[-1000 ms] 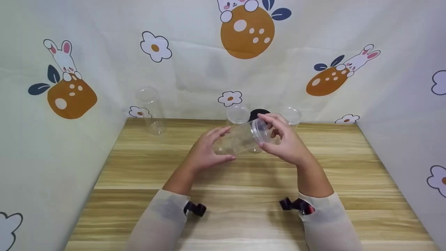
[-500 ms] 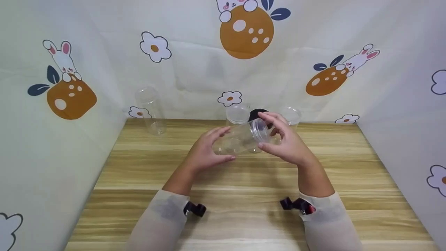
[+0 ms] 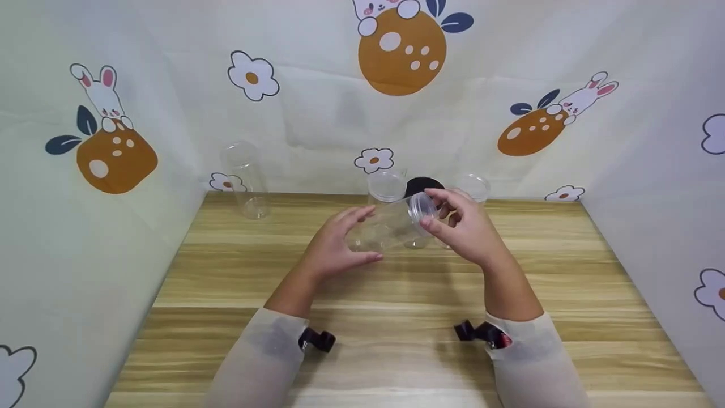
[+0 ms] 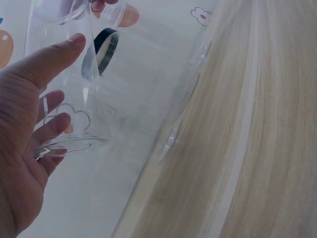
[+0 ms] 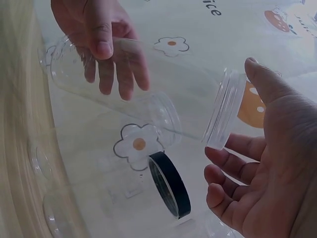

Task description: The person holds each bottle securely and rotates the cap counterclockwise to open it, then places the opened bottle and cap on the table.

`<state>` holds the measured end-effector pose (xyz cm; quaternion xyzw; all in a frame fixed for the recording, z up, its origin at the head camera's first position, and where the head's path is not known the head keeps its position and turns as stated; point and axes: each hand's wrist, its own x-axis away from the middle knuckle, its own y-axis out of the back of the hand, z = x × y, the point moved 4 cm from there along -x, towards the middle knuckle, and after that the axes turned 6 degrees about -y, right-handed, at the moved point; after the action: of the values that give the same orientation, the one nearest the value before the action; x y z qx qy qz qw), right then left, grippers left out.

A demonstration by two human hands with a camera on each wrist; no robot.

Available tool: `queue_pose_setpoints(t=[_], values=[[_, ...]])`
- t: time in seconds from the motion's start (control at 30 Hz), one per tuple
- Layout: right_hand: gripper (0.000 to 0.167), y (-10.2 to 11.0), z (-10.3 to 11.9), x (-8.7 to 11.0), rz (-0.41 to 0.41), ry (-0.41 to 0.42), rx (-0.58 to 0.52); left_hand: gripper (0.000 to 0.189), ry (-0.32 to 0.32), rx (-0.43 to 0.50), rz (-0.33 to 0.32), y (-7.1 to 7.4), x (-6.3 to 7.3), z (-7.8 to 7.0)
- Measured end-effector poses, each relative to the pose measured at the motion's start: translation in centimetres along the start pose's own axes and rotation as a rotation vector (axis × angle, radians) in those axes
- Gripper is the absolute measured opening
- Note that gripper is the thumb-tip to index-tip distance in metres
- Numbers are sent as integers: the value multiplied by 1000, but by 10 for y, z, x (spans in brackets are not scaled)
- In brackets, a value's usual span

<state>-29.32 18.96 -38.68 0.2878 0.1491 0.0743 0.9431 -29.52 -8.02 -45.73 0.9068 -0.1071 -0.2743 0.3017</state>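
Note:
A clear plastic jar [image 3: 385, 226] is held tilted above the table, its ridged lid [image 3: 420, 209] end pointing up and to the right. My left hand [image 3: 331, 243] grips the body near the base, thumb on the near side and fingers on the far side. At the other end, my right hand [image 3: 467, 229] has its thumb and fingertips around the rim of the clear lid, which shows in the right wrist view as a ridged band [image 5: 223, 111]. The jar looks see-through, with the left fingers visible through its wall in the right wrist view.
Behind the hands stand clear jars, one with a clear top [image 3: 387, 186], one with a black lid [image 3: 423, 184] and one farther right [image 3: 474, 184]. A tall clear jar [image 3: 249, 181] stands at the back left. Printed cloth [image 3: 317, 113] walls in the wooden table [image 3: 385, 340].
My right thumb and fingers have shifted round the lid, the thumb rising slightly and the index fingertip moving right. My left hand and the jar have stayed in place.

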Motion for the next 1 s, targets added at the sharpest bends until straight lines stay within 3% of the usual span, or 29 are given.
queue_pose_setpoints(t=[0.17,0.37,0.57,0.77,1.0], values=[[58,-1,-1,1,11,45,-44,96,-2,-5,6,0,0,1],[67,0,2,3,48,183,-118,95,-2,-20,12,0,0,1],[75,0,6,5,77,259,-108,95,14,-11,3,0,0,2],[78,0,8,6,81,245,-104,94,11,-7,-5,0,0,3],[76,1,6,3,4,83,33,95,17,-22,5,0,0,1]])
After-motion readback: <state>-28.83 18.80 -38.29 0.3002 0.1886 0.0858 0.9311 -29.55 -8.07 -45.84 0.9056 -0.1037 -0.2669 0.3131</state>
